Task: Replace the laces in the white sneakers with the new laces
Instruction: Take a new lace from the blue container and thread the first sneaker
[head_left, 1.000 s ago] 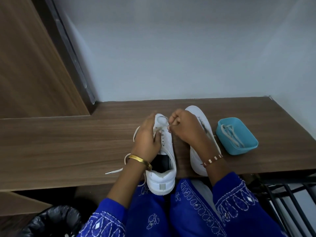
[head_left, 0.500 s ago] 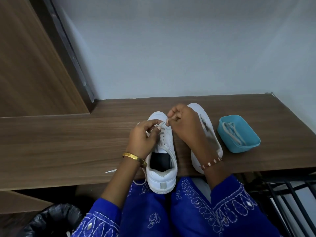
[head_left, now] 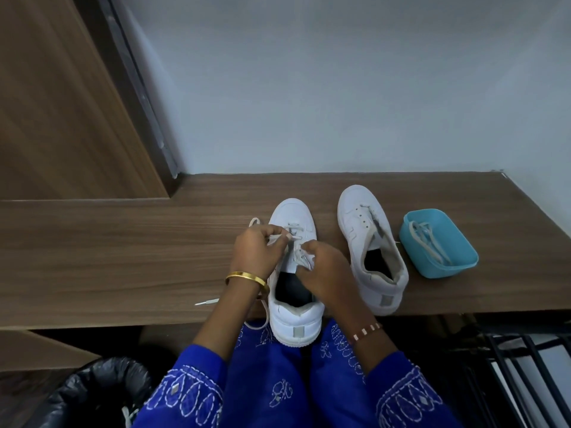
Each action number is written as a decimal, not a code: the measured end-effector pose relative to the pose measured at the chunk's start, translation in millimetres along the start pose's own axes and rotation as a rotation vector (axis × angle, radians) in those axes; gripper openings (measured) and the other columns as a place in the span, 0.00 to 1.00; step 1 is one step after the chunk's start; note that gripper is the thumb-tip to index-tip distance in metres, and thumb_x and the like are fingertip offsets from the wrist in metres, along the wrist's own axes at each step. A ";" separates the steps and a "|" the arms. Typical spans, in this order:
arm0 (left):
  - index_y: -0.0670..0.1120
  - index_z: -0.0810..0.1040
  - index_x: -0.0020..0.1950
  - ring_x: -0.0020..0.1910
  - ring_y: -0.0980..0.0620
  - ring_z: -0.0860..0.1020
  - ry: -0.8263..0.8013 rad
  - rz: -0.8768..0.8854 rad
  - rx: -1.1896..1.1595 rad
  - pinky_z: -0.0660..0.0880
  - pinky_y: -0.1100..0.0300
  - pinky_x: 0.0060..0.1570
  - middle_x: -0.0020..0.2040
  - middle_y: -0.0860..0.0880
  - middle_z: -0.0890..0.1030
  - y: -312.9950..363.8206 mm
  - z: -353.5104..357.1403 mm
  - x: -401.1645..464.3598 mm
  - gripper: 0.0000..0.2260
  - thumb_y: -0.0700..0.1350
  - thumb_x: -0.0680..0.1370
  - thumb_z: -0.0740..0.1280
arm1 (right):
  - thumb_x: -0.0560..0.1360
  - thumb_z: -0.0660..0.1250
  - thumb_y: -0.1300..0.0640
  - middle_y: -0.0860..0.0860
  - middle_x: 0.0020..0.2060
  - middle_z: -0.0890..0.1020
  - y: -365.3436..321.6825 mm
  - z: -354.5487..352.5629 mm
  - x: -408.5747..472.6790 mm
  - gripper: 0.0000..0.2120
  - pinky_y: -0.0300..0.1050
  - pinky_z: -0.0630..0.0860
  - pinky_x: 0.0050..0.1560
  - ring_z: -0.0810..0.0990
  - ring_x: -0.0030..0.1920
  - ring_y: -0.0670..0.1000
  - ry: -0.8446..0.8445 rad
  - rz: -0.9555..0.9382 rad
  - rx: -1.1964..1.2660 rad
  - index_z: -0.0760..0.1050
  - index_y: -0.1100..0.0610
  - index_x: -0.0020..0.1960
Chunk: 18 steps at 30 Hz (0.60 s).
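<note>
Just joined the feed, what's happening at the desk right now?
A person is lacing the left white sneaker on the wooden desk. The left hand pinches one strand of the lace near the toe eyelets, and the right hand grips another strand over the tongue. The second sneaker stands beside it untouched, with hardly any lacing visible. A blue tray to its right holds another lace.

We have two sneakers on the bench: the left sneaker (head_left: 293, 217) overhangs the front edge at mid-bench, the right sneaker (head_left: 367, 239) lies beside it. The tub (head_left: 457, 267), with laces (head_left: 428, 242) inside, sits towards the right edge. A bin (head_left: 92, 393) stands below the front edge, left.
</note>
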<state>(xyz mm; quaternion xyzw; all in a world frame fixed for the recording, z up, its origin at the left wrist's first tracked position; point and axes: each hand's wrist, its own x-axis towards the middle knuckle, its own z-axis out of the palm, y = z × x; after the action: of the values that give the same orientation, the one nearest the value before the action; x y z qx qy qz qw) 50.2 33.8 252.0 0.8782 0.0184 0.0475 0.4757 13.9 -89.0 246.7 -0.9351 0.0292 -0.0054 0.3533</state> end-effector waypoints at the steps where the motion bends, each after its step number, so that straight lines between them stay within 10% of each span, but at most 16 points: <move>1: 0.43 0.83 0.49 0.52 0.47 0.79 -0.008 -0.012 0.013 0.72 0.62 0.48 0.48 0.45 0.84 0.9 1.9 -0.5 0.08 0.44 0.74 0.70 | 0.72 0.65 0.62 0.56 0.53 0.80 1.0 0.0 0.2 0.17 0.45 0.72 0.54 0.78 0.53 0.55 0.031 -0.004 0.015 0.75 0.61 0.60; 5: 0.44 0.83 0.50 0.50 0.50 0.80 -0.063 -0.002 0.089 0.73 0.63 0.48 0.50 0.47 0.84 2.4 10.8 -0.8 0.08 0.45 0.73 0.70 | 0.70 0.66 0.62 0.51 0.34 0.79 11.8 -6.1 3.7 0.06 0.41 0.68 0.37 0.76 0.37 0.51 0.116 0.084 0.135 0.79 0.61 0.46; 18: 0.42 0.79 0.51 0.51 0.42 0.78 0.046 -0.126 0.353 0.71 0.55 0.42 0.56 0.42 0.76 16.2 33.1 0.1 0.12 0.49 0.78 0.62 | 0.71 0.65 0.61 0.52 0.33 0.80 26.1 -3.0 7.1 0.05 0.32 0.66 0.33 0.76 0.36 0.50 0.119 0.102 0.238 0.78 0.61 0.44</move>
<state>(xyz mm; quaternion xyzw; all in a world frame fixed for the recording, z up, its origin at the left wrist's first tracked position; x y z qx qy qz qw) 53.4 -2.7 247.6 0.9438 0.0922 0.0336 0.3158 19.5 -111.0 231.7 -0.8819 0.0966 -0.0462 0.4592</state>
